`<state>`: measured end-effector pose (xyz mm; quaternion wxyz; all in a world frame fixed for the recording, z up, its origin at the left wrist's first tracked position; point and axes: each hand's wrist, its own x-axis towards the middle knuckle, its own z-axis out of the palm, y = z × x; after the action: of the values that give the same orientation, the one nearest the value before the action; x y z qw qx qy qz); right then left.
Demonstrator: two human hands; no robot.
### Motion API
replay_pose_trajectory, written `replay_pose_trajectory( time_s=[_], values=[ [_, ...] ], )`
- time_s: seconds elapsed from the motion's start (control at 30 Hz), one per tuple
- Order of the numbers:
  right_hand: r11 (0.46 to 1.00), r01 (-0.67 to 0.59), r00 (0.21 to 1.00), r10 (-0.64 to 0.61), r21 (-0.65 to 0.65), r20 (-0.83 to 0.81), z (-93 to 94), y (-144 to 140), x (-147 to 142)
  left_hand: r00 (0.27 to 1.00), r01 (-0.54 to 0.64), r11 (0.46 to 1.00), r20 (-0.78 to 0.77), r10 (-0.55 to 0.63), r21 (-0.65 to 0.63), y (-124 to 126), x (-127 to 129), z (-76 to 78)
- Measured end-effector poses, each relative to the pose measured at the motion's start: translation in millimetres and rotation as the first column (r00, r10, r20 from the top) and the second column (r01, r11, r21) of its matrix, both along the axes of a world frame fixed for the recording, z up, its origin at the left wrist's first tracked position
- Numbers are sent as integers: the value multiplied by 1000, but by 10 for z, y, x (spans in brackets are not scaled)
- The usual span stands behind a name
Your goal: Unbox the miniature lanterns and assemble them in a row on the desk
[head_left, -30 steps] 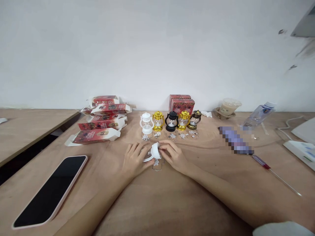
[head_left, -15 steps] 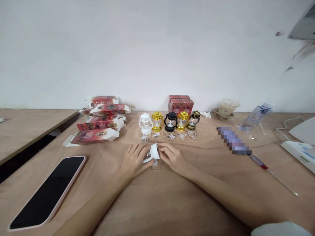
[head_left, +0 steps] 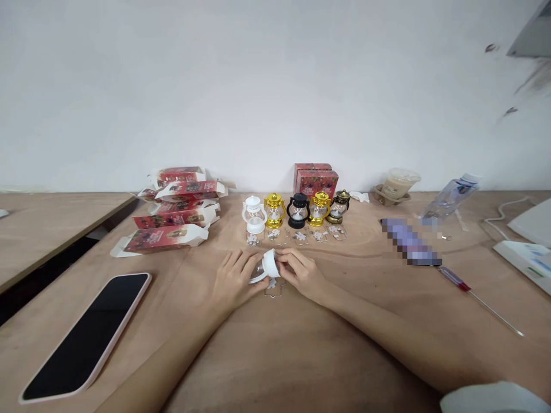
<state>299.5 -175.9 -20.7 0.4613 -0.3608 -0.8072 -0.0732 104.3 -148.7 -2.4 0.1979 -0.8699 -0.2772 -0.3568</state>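
Observation:
A small white lantern (head_left: pixel 270 264) with a clear globe lies tipped on its side between my hands, its round base toward the right. My left hand (head_left: pixel 236 281) is closed around the globe and top, hiding much of them. At the base, the fingers of my right hand (head_left: pixel 303 275) pinch the rim or something against it; their tips are partly hidden. Just below the lantern, a bent metal wire (head_left: pixel 272 296) and small white pieces (head_left: pixel 272 283) lie on the table. Farther back stand several similar lanterns, among them a white one (head_left: pixel 254 217) and a black one (head_left: pixel 298 212).
Opened red boxes (head_left: pixel 166 238) are piled at left, above a phone (head_left: pixel 86 338). Closed red boxes (head_left: pixel 316 182) stand by the wall. A screwdriver (head_left: pixel 462 285), a lidded drink cup (head_left: pixel 399 184) and a plastic bottle (head_left: pixel 451 198) are at right. Small parts (head_left: pixel 300 236) lie before the lanterns.
The camera view has shifted slightly. Both hands keep their hold on the white lantern, with barely any visible movement of the fingers.

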Motion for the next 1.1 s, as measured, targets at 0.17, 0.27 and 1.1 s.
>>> replay_pose_trajectory(
  time_s=[0.17,0.27,1.1],
  values=[
    [1000,-17,999,16,-25,-31,5,10,4,1000,-13,1000,0,13,10,-2,2,9],
    [998,-34,998,32,-50,-47,25,9,7,1000,-11,1000,3,11,7,-6,3,19],
    [994,-42,994,31,-102,-103,38,20,30,1000,14,1000,-13,-15,-25,6,-19,24]
  ],
)
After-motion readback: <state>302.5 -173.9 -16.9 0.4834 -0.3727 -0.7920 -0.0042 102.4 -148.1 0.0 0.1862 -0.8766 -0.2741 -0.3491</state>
